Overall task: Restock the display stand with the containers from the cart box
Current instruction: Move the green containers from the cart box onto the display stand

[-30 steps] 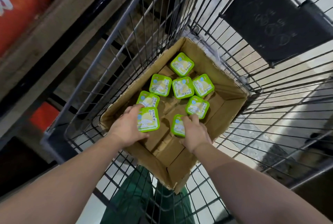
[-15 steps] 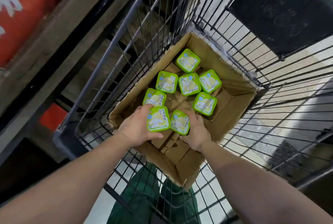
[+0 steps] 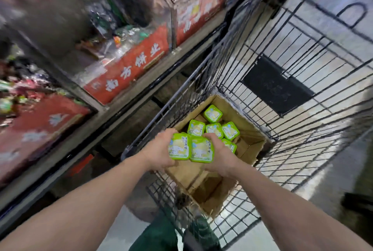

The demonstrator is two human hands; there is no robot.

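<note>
Overhead, each hand — left hand (image 3: 159,150), right hand (image 3: 221,154) — clamped on a green container, above the cardboard box (image 3: 250,129).

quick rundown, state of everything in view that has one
left hand: grips a green container, lifted above the box
right hand: grips a second green container, lifted beside the first
cardboard box: open, flaps out, sitting in the wire cart
remaining containers: lids on, lying in the box
display stand: stocked, blurred

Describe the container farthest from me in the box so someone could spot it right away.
Find the wire cart, then the cardboard box inside. The container is green-lidded and sits alone nearest the box's far corner, beyond the row of three.
</note>
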